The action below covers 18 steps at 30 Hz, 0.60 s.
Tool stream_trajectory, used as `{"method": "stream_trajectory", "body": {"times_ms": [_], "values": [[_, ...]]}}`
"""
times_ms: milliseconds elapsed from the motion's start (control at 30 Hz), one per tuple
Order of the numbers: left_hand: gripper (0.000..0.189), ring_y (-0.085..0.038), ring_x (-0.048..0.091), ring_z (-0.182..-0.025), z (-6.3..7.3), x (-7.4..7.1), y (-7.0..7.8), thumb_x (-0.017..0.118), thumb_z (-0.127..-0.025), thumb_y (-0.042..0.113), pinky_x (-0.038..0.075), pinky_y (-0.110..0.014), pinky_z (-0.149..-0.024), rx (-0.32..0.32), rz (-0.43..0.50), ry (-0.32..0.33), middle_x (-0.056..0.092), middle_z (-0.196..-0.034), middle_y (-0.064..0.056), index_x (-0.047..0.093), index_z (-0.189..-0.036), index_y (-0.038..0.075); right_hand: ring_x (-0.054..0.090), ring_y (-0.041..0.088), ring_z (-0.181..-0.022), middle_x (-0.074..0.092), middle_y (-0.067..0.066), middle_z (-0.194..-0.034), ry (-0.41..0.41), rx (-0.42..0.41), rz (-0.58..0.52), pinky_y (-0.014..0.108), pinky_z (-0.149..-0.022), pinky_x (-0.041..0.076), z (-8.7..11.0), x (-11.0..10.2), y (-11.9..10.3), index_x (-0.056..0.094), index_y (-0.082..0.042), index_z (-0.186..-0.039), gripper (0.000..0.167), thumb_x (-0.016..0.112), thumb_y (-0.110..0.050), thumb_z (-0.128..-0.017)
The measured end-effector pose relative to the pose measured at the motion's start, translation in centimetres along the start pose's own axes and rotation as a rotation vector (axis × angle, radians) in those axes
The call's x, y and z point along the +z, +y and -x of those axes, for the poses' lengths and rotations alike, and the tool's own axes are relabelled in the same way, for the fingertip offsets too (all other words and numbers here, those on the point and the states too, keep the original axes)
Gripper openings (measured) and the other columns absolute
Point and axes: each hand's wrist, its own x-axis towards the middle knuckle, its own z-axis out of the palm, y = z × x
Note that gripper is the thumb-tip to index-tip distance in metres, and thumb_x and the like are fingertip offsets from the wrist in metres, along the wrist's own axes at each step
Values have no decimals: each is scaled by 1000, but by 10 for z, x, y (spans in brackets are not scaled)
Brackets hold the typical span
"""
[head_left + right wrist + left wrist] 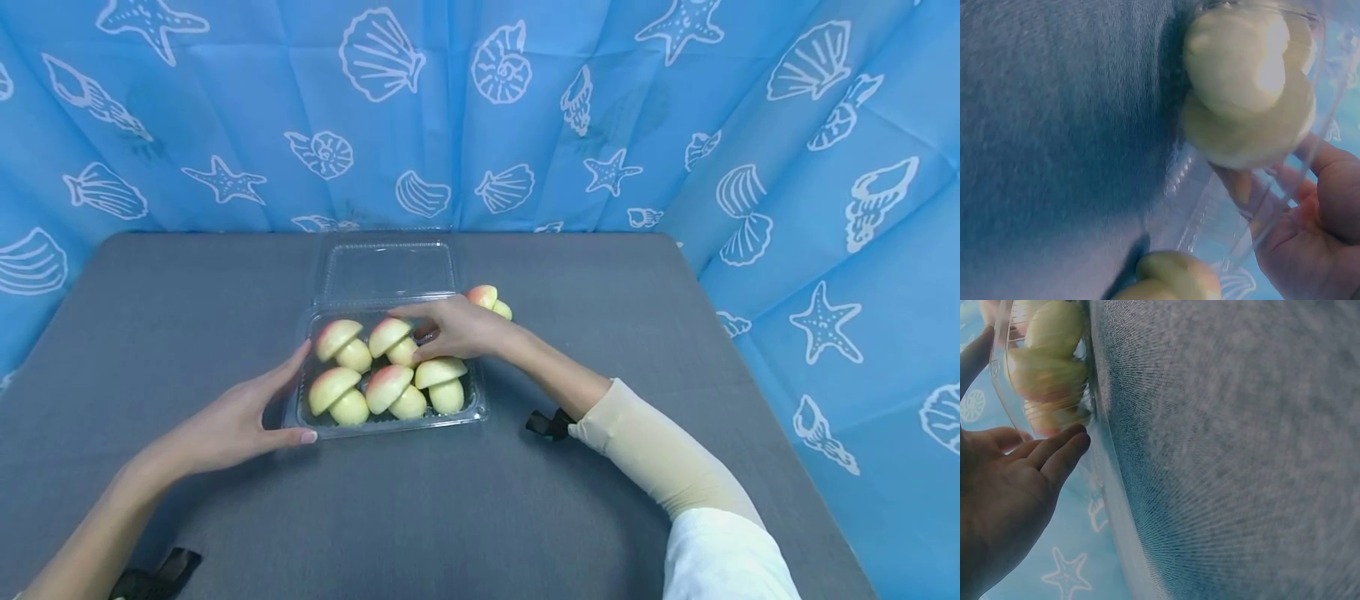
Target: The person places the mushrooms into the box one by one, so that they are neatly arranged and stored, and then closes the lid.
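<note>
A clear plastic clamshell box (480, 410) lies on the table, holding several pale yellow, pink-tinged mushroom-shaped pieces (333, 390) in two rows. At its left side, my left hand (236, 421) spreads its thumb and fingers, with the fingertips touching the box wall. My right hand (465, 327) reaches into the back row from the right. Its thumb and index finger pinch a back-row mushroom-shaped piece (390, 335). In the right wrist view, a front piece (1235, 62) and the clear wall partly cover the right hand (1310, 231).
The box's clear lid (390, 268) stands open toward the back. Another mushroom-shaped piece (483, 297) lies on the grey table (480, 517), right of the box and partly behind the right hand. A blue shell-patterned curtain (450, 108) borders the back and sides.
</note>
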Motion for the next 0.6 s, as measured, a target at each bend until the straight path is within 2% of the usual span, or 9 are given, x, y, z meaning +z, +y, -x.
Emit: {"method": "stream_trajectory", "body": {"times_ms": [233, 400, 600], "values": [[112, -53, 26, -141, 0, -1, 0, 74, -84, 53, 26, -71, -108, -2, 13, -5, 14, -161, -27, -1, -161, 20, 67, 14, -110, 62, 10, -135, 10, 25, -120, 22, -85, 55, 10, -11, 9, 48, -20, -149, 64, 74, -16, -91], [112, -53, 25, -141, 0, -1, -1, 74, -85, 53, 26, -71, -107, 0, 21, -10, 14, -161, -27, -1, -161, 19, 68, 14, -109, 66, 13, -127, 39, -13, -244, 24, -88, 55, 17, -15, 17, 50, -18, -148, 62, 75, -13, -91], [113, -53, 26, -140, 0, -1, -1, 73, -84, 55, 26, -71, -107, 0, 25, -13, 14, -161, -27, -1, -161, 19, 66, 32, -112, 64, 23, -128, 98, -104, -457, 30, -92, 55, 25, -17, 30, 50, -3, -145, 59, 73, -4, -90]]}}
